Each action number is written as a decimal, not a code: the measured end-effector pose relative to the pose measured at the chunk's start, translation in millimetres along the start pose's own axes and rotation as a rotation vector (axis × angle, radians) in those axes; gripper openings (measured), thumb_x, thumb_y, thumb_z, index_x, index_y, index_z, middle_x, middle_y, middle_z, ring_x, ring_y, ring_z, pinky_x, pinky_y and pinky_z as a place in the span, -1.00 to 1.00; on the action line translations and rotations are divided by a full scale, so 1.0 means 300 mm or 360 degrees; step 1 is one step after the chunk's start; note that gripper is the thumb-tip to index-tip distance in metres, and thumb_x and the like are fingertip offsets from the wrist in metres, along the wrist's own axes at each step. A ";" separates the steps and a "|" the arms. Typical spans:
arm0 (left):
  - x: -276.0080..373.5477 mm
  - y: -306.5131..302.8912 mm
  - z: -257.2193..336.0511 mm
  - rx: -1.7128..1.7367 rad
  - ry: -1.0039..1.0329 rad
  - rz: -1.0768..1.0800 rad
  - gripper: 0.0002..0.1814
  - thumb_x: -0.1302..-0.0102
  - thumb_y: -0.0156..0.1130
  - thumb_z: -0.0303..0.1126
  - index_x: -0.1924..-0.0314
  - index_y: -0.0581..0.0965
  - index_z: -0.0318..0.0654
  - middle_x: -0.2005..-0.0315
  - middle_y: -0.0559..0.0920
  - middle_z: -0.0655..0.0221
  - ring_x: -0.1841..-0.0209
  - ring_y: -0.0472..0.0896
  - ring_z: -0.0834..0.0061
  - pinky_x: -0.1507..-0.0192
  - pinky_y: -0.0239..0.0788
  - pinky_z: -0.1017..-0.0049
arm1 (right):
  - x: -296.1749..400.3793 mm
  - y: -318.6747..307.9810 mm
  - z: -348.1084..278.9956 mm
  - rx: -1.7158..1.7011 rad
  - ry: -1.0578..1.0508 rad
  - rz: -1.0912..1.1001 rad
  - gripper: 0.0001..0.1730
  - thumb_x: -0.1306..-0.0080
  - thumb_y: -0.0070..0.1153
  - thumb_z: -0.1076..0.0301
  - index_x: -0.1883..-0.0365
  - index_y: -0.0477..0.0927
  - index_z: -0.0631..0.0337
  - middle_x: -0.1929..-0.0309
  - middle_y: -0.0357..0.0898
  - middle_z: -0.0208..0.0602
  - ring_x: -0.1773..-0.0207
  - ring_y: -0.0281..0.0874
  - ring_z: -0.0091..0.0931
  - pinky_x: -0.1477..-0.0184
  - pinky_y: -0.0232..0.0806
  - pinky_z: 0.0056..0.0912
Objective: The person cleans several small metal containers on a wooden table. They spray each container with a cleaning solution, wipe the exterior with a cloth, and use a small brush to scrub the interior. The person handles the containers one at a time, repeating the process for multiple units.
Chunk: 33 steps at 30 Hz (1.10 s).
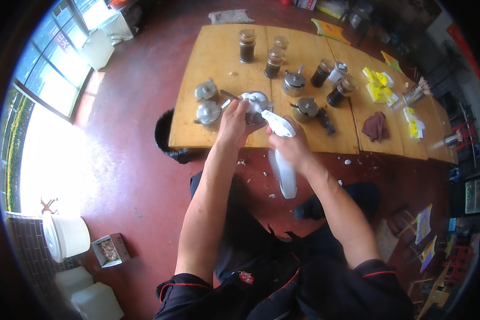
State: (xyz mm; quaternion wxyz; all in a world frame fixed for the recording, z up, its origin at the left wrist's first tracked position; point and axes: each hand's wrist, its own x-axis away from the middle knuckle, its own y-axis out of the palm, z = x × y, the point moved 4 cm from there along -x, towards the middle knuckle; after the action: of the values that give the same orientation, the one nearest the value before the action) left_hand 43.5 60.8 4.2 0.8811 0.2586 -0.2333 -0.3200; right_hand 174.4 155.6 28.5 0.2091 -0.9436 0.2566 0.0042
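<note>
My left hand [233,125] grips a metal condiment pot [263,98] near the front edge of the wooden table [316,138]. White foam [248,97] covers part of its lid, and a dark spoon handle [229,94] juts out to the left. In my right hand [295,143] is a white spray bottle [287,178], its head angled towards the pot and its body hanging below the table edge. Two lidded metal pots, one behind [206,91] and one in front [209,113], stand left of my left hand. Right of the held pot are two more, a farther one [294,84] and a nearer one [306,109].
Several glass jars of dark contents [247,48] stand farther back. To the right lie yellow tissue packs [378,88], a maroon cloth [375,127] and a crumpled black item [327,121]. A black-lined bin [164,134] sits at the table's left corner. Scraps [272,196] litter the red floor.
</note>
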 end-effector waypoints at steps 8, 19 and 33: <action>-0.005 -0.021 0.137 -0.0315 -0.0101 -0.0234 -0.66 -0.57 0.07 -0.25 -0.19 0.46 -0.29 0.04 0.60 0.21 0.01 0.64 0.27 -0.02 0.65 0.10 | 0.012 -0.051 -0.047 -0.0355 0.0126 -0.0052 -0.80 -0.20 0.10 0.44 0.21 0.61 0.30 0.44 0.55 -0.29 0.40 0.57 -0.45 0.34 0.39 -0.33; -0.115 -0.115 0.176 -0.1099 0.0222 -0.0850 -0.33 -0.12 0.51 -0.55 -0.24 0.45 -0.38 -0.11 0.54 0.21 -0.05 0.63 0.34 -0.06 0.63 0.40 | -0.078 -0.080 -0.050 -0.0333 0.0098 -0.0262 -0.81 -0.22 0.03 0.34 0.28 0.58 0.25 0.57 0.54 -0.37 0.52 0.50 -0.56 0.42 0.33 -0.41; -0.097 -0.072 0.151 -0.0189 -0.0343 -0.0585 -0.62 -0.60 -0.03 -0.26 -0.26 0.43 -0.34 -0.07 0.57 0.17 -0.09 0.60 0.29 -0.02 0.63 0.19 | -0.105 -0.022 0.031 -0.0755 0.0198 -0.0227 -0.83 -0.15 0.02 0.42 0.30 0.56 0.24 0.56 0.47 -0.39 0.51 0.41 -0.59 0.49 0.21 -0.46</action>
State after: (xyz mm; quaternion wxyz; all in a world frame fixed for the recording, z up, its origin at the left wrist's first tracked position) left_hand -12.1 52.5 18.2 0.7916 0.2088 -0.2557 -0.5142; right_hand 151.2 179.6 26.0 -0.0347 -0.9804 0.1936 -0.0087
